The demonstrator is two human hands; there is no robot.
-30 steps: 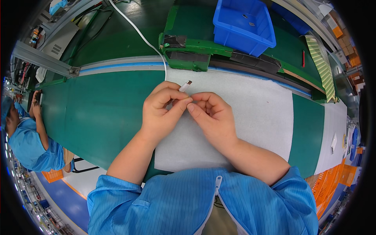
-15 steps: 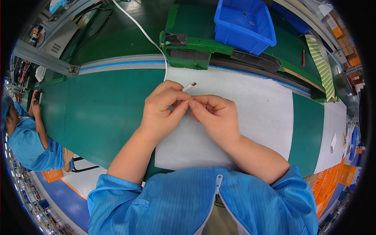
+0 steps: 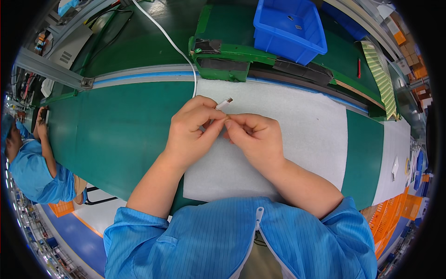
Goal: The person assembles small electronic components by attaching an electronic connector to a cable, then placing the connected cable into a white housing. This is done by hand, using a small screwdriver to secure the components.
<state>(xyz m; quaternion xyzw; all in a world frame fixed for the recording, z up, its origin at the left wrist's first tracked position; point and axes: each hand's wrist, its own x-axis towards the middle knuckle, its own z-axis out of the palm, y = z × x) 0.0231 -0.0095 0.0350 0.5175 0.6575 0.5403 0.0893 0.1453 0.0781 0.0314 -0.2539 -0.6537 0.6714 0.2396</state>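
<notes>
A white cable (image 3: 175,45) runs down from the upper left and passes behind my left hand (image 3: 193,132). Its plug, a white USB connector (image 3: 224,103) with a metal tip, sticks out past my left fingers, tilted up to the right. My left hand is closed around the cable end. Thumb and forefinger of my right hand (image 3: 256,135) are pinched together, meeting my left fingertips just below the plug. Whatever lies between the right fingertips is too small to make out. Both hands are over a white sheet (image 3: 306,139) on the green table (image 3: 116,135).
Beyond the sheet, a green ledge (image 3: 223,69) with black tape carries a blue bin (image 3: 290,32) holding a few small pieces. A red pen (image 3: 359,68) and a yellow-green dotted strip (image 3: 378,74) lie at the far right. A co-worker (image 3: 37,162) in blue sits at left.
My hands keep almost the same pose, fingertips still together. The white cable behind my left hand has shifted very slightly left.
</notes>
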